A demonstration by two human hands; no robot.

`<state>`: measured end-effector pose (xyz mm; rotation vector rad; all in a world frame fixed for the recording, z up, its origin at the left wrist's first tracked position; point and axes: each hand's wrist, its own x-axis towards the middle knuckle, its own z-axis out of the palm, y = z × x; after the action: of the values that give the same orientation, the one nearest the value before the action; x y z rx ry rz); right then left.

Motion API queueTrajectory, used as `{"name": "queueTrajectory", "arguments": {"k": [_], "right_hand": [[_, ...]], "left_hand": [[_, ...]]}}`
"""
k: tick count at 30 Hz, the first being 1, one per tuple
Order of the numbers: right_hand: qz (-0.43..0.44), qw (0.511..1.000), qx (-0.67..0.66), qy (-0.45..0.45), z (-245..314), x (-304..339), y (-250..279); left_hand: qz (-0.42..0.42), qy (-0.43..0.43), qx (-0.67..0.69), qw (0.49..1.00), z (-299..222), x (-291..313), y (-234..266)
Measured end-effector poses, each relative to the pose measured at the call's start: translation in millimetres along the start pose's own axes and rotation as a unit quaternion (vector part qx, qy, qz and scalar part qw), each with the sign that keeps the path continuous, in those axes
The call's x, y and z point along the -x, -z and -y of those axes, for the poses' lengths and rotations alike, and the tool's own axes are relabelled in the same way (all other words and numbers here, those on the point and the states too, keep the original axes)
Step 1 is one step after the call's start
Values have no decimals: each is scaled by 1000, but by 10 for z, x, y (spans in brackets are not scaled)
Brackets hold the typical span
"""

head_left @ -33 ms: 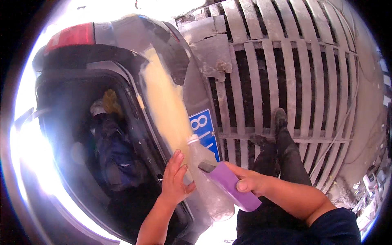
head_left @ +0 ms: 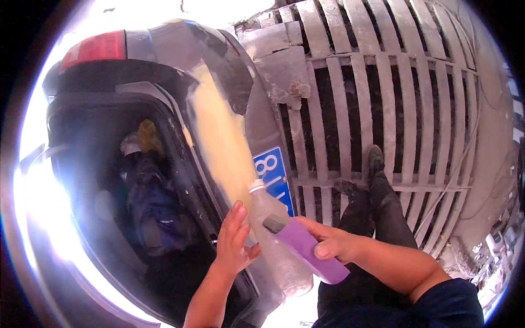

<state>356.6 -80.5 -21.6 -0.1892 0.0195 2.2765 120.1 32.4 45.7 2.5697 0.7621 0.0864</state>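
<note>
My right hand grips a purple sanding block with a dark grey end. The block overlaps a cloudy clear plastic bottle with a white cap; whether they touch I cannot tell. At the left side of the bottle is my left hand, fingers extended and thumb apart, over the edge of the car's rear bumper. Whether its fingertips touch the bumper is unclear. A long pale-yellow filler patch runs along the bumper beyond my left fingers.
Left of the bumper the car's boot is open, with a dark blue bag inside. A red tail light sits at the far left. Beside the bottle is a blue number plate. My feet are on a slatted floor grate.
The sanding block and bottle have shifted very slightly to the left. My left hand stays in nearly the same place.
</note>
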Motion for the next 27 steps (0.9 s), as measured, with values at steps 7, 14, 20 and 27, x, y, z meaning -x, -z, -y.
{"name": "queueTrajectory", "arguments": {"k": [7, 14, 20, 27], "right_hand": [[-8, 995, 84, 47, 104, -200, -136], [-200, 942, 214, 165, -81, -557, 322], [-341, 642, 635, 262, -714, -959, 159], [-364, 549, 684, 314, -430, -1336, 141]], "left_hand": [[-64, 51, 62, 995, 207, 138, -97], [-330, 230, 362, 841, 669, 381, -33], [-447, 170, 347, 807, 1256, 479, -30], [-459, 133, 356, 803, 1470, 231, -164]]}}
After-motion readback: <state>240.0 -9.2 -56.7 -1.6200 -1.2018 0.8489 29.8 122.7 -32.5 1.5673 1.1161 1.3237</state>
